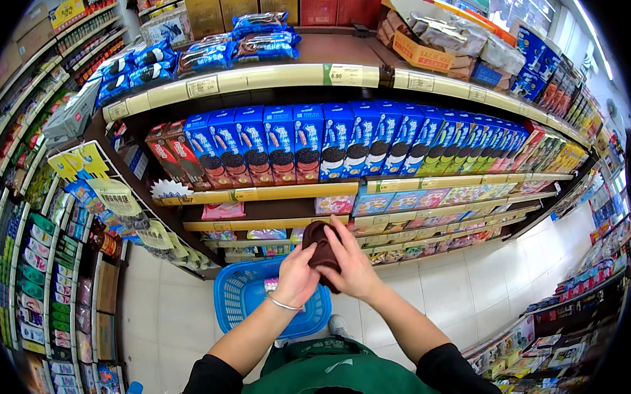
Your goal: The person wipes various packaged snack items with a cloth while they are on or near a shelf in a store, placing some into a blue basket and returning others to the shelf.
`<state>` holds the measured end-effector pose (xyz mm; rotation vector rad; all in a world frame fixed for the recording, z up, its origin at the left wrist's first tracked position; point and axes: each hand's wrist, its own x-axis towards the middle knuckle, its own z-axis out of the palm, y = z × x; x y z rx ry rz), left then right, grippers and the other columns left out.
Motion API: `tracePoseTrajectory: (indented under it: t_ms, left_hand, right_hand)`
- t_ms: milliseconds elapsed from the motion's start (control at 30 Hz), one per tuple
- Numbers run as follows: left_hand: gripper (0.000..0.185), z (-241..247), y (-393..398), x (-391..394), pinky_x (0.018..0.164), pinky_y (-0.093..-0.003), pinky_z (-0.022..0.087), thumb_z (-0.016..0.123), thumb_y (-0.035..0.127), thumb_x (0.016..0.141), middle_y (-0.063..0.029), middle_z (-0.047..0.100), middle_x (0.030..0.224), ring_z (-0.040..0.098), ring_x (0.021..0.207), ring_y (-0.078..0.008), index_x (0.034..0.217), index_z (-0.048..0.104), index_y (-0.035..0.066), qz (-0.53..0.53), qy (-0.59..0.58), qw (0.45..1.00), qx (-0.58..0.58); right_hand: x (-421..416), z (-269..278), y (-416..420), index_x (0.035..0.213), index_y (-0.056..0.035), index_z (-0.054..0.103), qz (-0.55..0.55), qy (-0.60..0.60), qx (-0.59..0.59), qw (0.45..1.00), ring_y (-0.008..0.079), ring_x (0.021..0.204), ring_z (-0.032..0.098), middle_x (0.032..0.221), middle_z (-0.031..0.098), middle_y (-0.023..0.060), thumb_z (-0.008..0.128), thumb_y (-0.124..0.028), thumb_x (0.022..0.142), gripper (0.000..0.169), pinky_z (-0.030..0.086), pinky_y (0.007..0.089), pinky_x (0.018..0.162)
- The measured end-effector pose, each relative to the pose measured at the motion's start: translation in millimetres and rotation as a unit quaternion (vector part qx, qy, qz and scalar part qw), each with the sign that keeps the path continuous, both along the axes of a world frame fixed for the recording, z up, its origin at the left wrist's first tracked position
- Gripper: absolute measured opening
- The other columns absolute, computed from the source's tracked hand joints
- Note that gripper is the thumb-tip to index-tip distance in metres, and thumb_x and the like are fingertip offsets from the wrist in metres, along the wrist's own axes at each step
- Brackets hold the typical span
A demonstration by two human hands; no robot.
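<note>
A dark brown cloth [323, 253], bunched and folded, is held between my two hands above a blue plastic shopping basket. My left hand [297, 278], with a silver bangle at the wrist, grips the cloth's left side with its thumb on top. On the right side, my right hand [354, 265] has its fingers spread over the cloth. The slotted basket [230, 305] stands on the floor below, and a small pink and purple item [271, 285] shows inside it. My forearms and left hand hide part of the basket.
Ahead stands a shelf unit with a row of blue Oreo boxes [280, 145] and dark red boxes [174, 151]. Blue cookie packs [204, 55] and an open carton [420, 49] sit on its top. Snack bags [126, 203] hang at its left end. Stocked shelves [43, 257] flank the tiled floor [160, 309].
</note>
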<state>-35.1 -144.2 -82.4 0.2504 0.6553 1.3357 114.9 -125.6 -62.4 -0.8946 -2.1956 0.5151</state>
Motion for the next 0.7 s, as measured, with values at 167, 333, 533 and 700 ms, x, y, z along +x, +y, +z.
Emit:
tracePoseTrajectory:
  t_ms: [167, 333, 533, 700]
  left_hand:
    - [0.035, 67.8, 6.3, 3.9, 0.104, -0.0414, 0.043, 0.042, 0.018, 0.104, -0.0121, 0.056, 0.131, 0.054, 0.122, -0.0255, 0.135, 0.046, 0.002, -0.012, -0.022, 0.995, 0.102]
    - [0.049, 117.8, 15.3, 2.0, 0.107, -0.041, 0.041, 0.029, 0.039, 0.107, -0.0109, 0.052, 0.138, 0.051, 0.126, -0.0243, 0.141, 0.042, 0.007, -0.062, -0.013, 0.986, 0.152]
    - [0.063, 148.9, 31.6, 1.2, 0.113, -0.0411, 0.034, 0.024, 0.049, 0.105, -0.0131, 0.048, 0.142, 0.045, 0.133, -0.0256, 0.144, 0.037, 0.0, -0.098, 0.036, 0.966, 0.235]
    - [0.058, 162.2, 68.6, 3.7, 0.106, -0.041, 0.042, 0.032, 0.042, 0.106, -0.0155, 0.053, 0.137, 0.055, 0.123, -0.0262, 0.141, 0.042, -0.004, -0.071, 0.158, 0.944, 0.28]
  right_hand:
    - [9.8, 47.3, 14.7, 0.141, -0.006, 0.047, -0.009, 0.026, 0.11, 0.994, 0.0439, 0.131, 0.042, 0.148, 0.036, 0.0245, 0.078, -0.016, 0.075, 0.073, 0.04, 0.0482, 0.106]
    - [8.4, 89.4, 25.8, 0.135, -0.0054, 0.054, 0.019, 0.039, 0.164, 0.985, 0.0431, 0.13, 0.043, 0.148, 0.037, 0.0228, 0.08, -0.018, 0.073, 0.068, 0.039, 0.0486, 0.106]
    - [22.5, 118.4, 51.9, 0.134, -0.0058, 0.055, 0.007, 0.09, 0.111, 0.99, 0.0362, 0.123, 0.051, 0.142, 0.047, 0.0173, 0.072, 0.0, 0.075, 0.061, 0.043, 0.041, 0.102]
    - [29.2, 144.6, 70.2, 0.133, -0.0055, 0.051, 0.02, 0.274, -0.099, 0.956, 0.0185, 0.117, 0.054, 0.128, 0.054, 0.0103, 0.064, 0.005, 0.085, 0.051, 0.042, 0.0306, 0.101]
